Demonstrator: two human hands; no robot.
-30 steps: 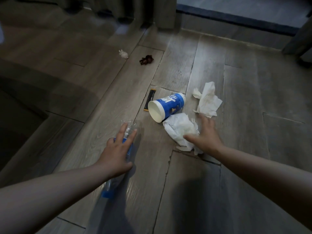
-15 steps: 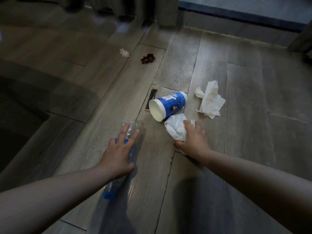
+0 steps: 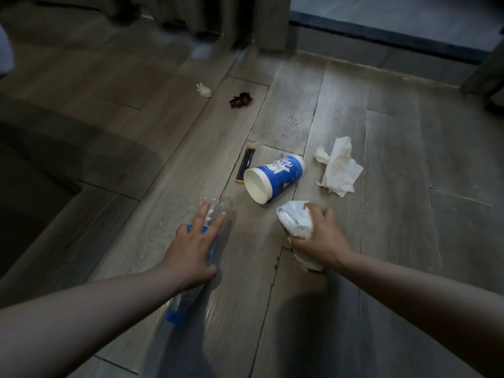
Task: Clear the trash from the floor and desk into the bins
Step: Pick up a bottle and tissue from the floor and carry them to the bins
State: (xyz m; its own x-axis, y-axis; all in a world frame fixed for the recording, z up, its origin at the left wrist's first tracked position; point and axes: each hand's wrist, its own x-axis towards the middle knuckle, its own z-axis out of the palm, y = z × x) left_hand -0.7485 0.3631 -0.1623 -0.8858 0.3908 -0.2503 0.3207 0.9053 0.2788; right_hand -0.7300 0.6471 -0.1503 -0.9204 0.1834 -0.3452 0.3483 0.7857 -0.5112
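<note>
Tissue [image 3: 293, 221] below cup [image 3: 275, 177] is clenched by curled fingers of right hand [image 3: 320, 237] — loose tail may be shed. Bottle [image 3: 185, 304] left of cup is only pressed under straight fingers of left hand [image 3: 191, 249] — may be rolled off.

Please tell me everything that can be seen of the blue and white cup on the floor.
The cup looks like paper: blue wall with white print, a pale band at the base end, and a cream inside that looks empty. It lies on its side on the wooden floor, mouth turned toward the camera and leftward. A black sachet lies close by its rim; contact is unclear.
</note>
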